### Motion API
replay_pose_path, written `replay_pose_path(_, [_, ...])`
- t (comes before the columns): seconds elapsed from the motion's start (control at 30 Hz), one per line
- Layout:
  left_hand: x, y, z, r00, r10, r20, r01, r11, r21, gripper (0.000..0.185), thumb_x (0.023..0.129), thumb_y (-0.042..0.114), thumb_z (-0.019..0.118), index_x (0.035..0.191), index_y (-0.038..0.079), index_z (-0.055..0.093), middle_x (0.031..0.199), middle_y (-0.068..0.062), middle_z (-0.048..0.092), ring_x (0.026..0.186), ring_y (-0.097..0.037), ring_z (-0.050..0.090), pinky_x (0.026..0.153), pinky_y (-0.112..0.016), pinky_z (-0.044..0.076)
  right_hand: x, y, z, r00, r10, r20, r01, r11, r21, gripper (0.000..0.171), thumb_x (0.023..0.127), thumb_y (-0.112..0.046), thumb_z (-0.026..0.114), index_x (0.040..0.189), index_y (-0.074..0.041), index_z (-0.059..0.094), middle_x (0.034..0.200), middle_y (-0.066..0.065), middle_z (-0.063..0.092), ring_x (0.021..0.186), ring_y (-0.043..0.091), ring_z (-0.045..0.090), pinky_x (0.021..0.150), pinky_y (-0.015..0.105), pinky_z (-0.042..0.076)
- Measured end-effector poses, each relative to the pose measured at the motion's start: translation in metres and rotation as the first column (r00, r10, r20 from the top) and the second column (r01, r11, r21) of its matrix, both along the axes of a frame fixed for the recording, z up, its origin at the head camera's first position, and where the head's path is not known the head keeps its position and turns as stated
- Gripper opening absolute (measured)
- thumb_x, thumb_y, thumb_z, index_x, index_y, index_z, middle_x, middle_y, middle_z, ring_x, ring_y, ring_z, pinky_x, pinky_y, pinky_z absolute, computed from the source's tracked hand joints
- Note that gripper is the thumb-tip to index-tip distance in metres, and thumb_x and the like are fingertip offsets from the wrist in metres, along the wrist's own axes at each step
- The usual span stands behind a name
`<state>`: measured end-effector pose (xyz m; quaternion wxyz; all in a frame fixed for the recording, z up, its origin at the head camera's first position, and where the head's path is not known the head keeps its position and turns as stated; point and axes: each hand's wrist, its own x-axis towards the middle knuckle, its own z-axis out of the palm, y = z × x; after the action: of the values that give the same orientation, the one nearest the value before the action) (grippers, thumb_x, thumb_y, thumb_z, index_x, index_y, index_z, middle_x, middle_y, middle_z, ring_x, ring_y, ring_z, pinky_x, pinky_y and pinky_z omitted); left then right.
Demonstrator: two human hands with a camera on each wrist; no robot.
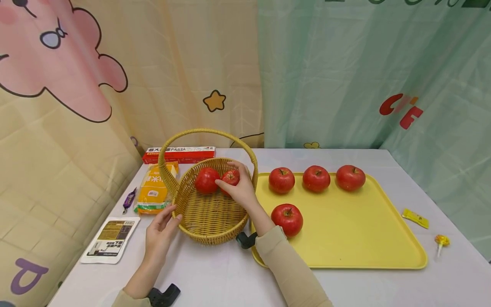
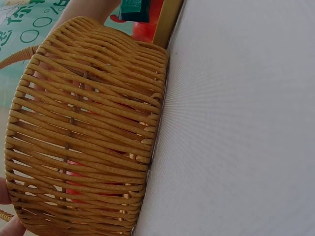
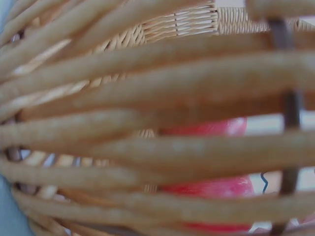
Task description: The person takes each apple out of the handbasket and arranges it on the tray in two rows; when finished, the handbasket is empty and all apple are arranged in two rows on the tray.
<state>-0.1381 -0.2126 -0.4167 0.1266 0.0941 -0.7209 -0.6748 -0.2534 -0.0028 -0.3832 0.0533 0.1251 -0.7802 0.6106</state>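
At frame centre, inside the wicker basket (image 1: pixel 209 213), the right hand (image 1: pixel 239 187) grips a glossy red apple (image 1: pixel 231 177) beside another apple (image 1: pixel 206 180); the left hand (image 1: pixel 161 230), fingers relaxed, touches the basket's left rim. Bare tablecloth (image 1: pixel 215 277) lies below.

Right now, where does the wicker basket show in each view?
Head: wicker basket sits left of center, beside the yellow tray.
Left wrist: its woven wall fills the left half.
Right wrist: its strands fill the frame.
Shared landmark: a red apple inside it, seen red through the weave.
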Motion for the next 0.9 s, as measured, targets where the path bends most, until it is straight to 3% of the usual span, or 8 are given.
replay_pose_path(0.37, [-0.0001,0.0,0.0006,1.0,0.0,0.004,0.0,1.0,0.001,0.045,0.092,0.017,0.061,0.132,0.0,0.048,0.144,-0.01,0.037,0.133,-0.027,0.034,0.088,-0.007,0.041,-0.0017,-0.0005,0.0007,0.996,0.004,0.094,-0.014,0.994,0.105,0.076,0.075,-0.036,0.078,0.137,-0.025,0.035,0.14,0.006,0.034,0.123,0.028,0.043,0.099,0.048,0.042])
replay_pose_path(0.6, [-0.0004,0.0002,0.0006,1.0,0.006,0.009,-0.007,1.0,0.012,0.045,0.092,0.016,0.062,0.132,0.0,0.048,0.143,-0.01,0.039,0.133,-0.027,0.035,0.088,-0.007,0.042,-0.002,-0.0013,0.0009,0.988,0.008,0.152,-0.026,0.992,0.12,0.08,0.074,-0.036,0.078,0.139,-0.024,0.032,0.139,0.009,0.038,0.124,0.029,0.043,0.099,0.05,0.042])
replay_pose_path(0.9, [-0.0001,0.0005,0.0005,1.0,0.0,0.0,0.0,1.0,0.009,0.044,0.092,0.015,0.061,0.132,0.0,0.048,0.143,-0.01,0.037,0.133,-0.027,0.034,0.088,-0.007,0.042,-0.0016,-0.0011,-0.0009,0.993,0.034,0.115,-0.051,0.987,0.152,0.076,0.076,-0.03,0.078,0.138,-0.018,0.036,0.138,0.011,0.038,0.124,0.029,0.04,0.101,0.048,0.04])
